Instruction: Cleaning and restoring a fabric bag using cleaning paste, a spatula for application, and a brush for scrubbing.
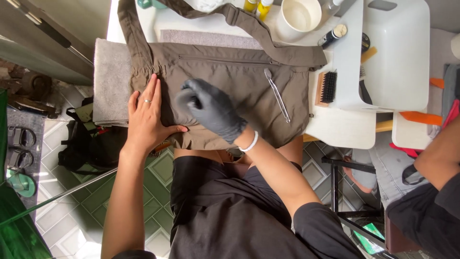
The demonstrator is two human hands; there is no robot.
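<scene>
The olive-brown fabric bag [225, 81] lies flat on a grey towel [111, 81] across the white worktop [345, 124], its strap running up toward the far edge and its zip closed. The left hand [146, 117], bare and wearing a ring, is spread wide and presses the bag's left side down. The right hand [211, 108], in a black glove, is curled over the middle of the cloth; it is blurred, so I cannot tell whether it holds anything. For rubbing like this it seems wise to keep the fabric taut under the flat palm so it does not bunch. A white tub [400, 52] stands at the right, its inside hidden. A white cup [301, 15] looks empty. A metal tool [277, 93] rests on the bag, a brush [327, 88] just beside it.
</scene>
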